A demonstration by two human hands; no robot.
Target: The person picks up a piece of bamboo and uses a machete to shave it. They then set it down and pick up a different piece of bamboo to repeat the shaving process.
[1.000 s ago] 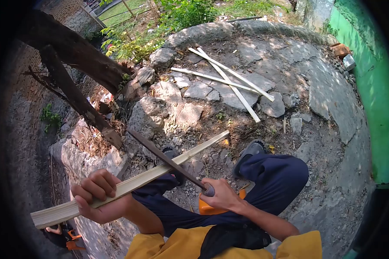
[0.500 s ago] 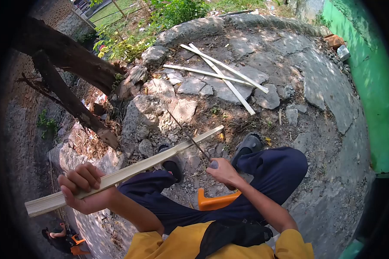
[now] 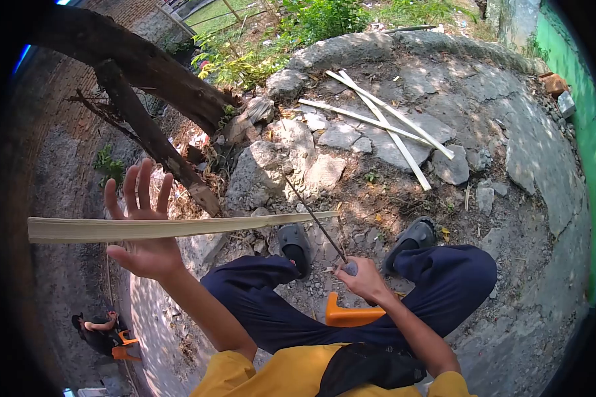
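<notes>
My left hand [image 3: 147, 257] is raised with its fingers spread and straight. A long pale split bamboo strip [image 3: 205, 226] crosses in front of its palm between thumb and fingers, the wide end sticking out to the left. My right hand [image 3: 364, 279] is closed round the handle of a long thin-bladed knife [image 3: 316, 220], whose blade points up and to the left. In this view the blade crosses the strip near its narrow far end, above my feet.
Several pale strips [image 3: 384, 122] lie crossed on the broken concrete ahead. A dark tree trunk [image 3: 159, 69] leans at left, beside rubble [image 3: 255, 175]. An orange plastic stool [image 3: 351, 313] shows between my legs. Another person [image 3: 101, 334] sits at far left; a green wall [image 3: 579, 126] stands right.
My left fingers have opened from their grip on the strip, and the hand has risen. The strip has swung closer to level. The knife remains in my right hand; the view has shifted.
</notes>
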